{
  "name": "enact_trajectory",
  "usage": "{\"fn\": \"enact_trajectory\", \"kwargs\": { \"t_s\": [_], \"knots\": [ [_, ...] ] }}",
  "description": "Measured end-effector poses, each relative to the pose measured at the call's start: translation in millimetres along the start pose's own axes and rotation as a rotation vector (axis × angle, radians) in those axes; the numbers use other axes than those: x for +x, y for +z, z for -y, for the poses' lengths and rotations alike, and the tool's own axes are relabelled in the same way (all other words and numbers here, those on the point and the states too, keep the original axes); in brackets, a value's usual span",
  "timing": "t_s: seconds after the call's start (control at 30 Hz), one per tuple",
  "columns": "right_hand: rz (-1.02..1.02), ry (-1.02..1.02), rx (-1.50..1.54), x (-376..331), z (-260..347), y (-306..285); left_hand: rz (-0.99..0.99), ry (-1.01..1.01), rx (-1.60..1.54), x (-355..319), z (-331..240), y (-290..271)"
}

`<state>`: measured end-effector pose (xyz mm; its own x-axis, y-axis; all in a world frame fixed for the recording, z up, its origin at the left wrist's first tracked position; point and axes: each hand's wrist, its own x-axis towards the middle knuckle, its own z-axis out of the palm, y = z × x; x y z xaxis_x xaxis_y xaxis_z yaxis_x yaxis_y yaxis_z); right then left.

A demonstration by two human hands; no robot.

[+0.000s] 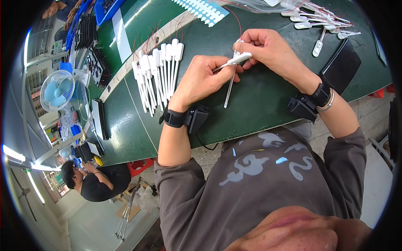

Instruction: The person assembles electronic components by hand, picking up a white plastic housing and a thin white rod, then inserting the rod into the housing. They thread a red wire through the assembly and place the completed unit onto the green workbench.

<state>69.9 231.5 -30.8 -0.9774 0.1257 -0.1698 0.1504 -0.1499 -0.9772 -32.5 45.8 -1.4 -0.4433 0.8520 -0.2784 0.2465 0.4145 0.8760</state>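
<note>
Left hand (206,77) and right hand (270,52) both pinch tight on white stemmed pieces (241,58), crossed over green table (259,100), probably for fine control. Similar pieces (156,58) lie heads away, likely for order.

Two bare hands, one left hand (205,75) and one right hand (268,52), hold what look like two white stemmed probes (240,58). Roughly a dozen bunched probes (161,69) lie to the left, overlapping too much for an exact count; at least five loose probes (302,25) lie far right. There is one flat black case (341,65) at right, one blue-and-white sheet (205,12) at the far side, and two black wrist straps (174,119).
</note>
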Motion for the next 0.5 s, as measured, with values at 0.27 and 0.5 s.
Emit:
{"fn": "enact_trajectory", "kwargs": {
  "t_s": [0.27,0.5],
  "knots": [
    [-0.004,0.014,-0.004,1.0,-1.2,0.2,-0.111,0.171,0.272,-0.4,9.1,3.2],
    [-0.005,0.017,-0.024,1.8,-1.0,-0.2,-0.109,0.183,0.265,-0.1,8.4,4.6]
  ]
}}
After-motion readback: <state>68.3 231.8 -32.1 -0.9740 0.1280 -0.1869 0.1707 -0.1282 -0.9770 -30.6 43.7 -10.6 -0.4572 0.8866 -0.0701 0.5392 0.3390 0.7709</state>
